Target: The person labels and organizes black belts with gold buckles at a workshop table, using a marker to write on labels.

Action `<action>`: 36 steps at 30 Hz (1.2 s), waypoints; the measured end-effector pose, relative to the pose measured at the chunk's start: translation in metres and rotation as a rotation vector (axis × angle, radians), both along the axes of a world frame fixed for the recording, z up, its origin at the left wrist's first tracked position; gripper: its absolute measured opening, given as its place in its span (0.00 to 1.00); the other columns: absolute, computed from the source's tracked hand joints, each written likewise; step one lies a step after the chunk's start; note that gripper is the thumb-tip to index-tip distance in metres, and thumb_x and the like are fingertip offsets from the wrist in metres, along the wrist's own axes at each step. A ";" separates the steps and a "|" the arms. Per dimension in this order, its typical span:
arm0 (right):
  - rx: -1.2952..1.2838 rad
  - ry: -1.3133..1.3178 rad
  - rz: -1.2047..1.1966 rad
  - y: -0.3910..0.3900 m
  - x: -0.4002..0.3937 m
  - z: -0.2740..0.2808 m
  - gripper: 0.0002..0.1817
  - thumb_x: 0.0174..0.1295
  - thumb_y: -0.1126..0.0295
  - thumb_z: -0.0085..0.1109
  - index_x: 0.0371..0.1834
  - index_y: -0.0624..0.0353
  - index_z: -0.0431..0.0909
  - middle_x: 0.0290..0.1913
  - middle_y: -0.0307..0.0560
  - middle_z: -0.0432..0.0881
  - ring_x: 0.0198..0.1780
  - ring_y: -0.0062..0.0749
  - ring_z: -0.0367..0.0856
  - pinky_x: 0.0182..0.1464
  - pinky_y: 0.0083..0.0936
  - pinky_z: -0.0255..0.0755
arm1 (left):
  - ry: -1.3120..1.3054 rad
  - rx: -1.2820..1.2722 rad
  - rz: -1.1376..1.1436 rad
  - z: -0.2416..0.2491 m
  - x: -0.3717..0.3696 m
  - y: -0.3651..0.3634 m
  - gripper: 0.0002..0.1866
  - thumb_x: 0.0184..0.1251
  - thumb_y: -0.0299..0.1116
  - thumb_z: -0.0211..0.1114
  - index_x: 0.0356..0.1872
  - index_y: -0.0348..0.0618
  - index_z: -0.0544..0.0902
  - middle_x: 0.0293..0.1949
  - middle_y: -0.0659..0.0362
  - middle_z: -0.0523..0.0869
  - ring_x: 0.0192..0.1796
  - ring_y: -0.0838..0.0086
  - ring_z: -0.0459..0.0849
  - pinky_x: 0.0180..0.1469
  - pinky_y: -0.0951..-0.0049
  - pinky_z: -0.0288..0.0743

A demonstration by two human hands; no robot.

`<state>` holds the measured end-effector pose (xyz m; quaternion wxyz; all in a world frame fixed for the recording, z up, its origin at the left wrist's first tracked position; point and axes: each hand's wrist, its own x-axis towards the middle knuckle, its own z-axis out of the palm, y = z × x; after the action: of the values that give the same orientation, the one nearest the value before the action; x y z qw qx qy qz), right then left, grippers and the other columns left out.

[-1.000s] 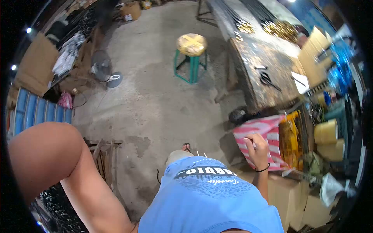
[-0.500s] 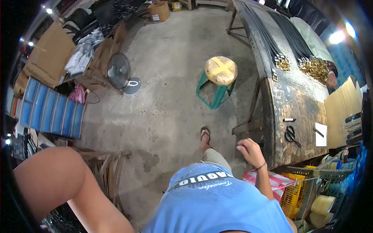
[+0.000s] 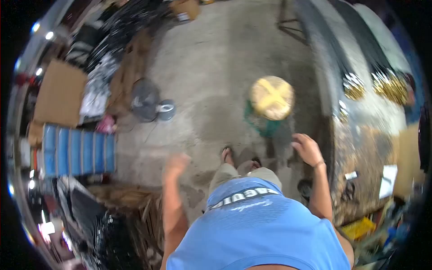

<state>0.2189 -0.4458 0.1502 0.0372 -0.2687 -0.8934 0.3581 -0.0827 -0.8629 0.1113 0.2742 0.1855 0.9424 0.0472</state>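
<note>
My left hand (image 3: 177,165) hangs over the concrete floor on the left, smeared by motion, so its fingers cannot be made out. My right hand (image 3: 307,149) is in the air beside the workbench, loosely bent with thumb and fingers a little apart, and nothing shows in it. Closest to it stands a stool with a round padded seat (image 3: 272,98), crossed with yellow tape, on green legs (image 3: 265,127). Neither hand touches the stool.
Along the right runs a workbench (image 3: 360,148) bearing black straps with gold buckles (image 3: 389,87), dark scissors (image 3: 348,191) and white paper (image 3: 388,181). At left are a fan (image 3: 145,100), blue drawers (image 3: 78,150) and cardboard (image 3: 61,92). Black plastic-wrapped material (image 3: 112,234) lies lower left.
The view has shifted forward, bringing the stool nearer. My left arm, raised and bent close to the camera before, now reaches down and forward. My right hand still hangs beside the bench.
</note>
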 end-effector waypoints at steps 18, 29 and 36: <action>-0.181 -0.182 -0.111 0.060 -0.294 0.005 0.37 0.58 0.67 0.59 0.72 0.55 0.56 0.47 0.61 0.81 0.50 0.51 0.80 0.54 0.38 0.71 | -0.033 0.462 0.237 -0.159 -0.286 0.106 0.21 0.67 0.44 0.57 0.47 0.35 0.81 0.46 0.45 0.84 0.48 0.56 0.82 0.52 0.62 0.73; -0.034 -0.171 -0.340 0.101 -0.319 -0.055 0.26 0.63 0.59 0.54 0.62 0.59 0.68 0.47 0.61 0.79 0.48 0.54 0.79 0.52 0.42 0.71 | -0.421 0.377 -0.304 -0.178 -0.404 0.256 0.19 0.67 0.44 0.59 0.43 0.35 0.81 0.39 0.51 0.86 0.44 0.65 0.83 0.49 0.64 0.74; -0.211 -0.126 -0.589 0.214 -0.360 -0.086 0.24 0.65 0.55 0.51 0.59 0.58 0.72 0.49 0.60 0.79 0.51 0.55 0.78 0.53 0.44 0.71 | -0.538 0.071 -0.569 -0.155 -0.455 0.416 0.20 0.67 0.45 0.58 0.43 0.34 0.83 0.41 0.51 0.86 0.46 0.65 0.83 0.50 0.65 0.74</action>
<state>-0.1407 -0.2319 0.0638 0.0557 -0.5398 -0.7357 0.4052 -0.5377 -0.4472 -0.0439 0.5069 0.4296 0.7457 0.0491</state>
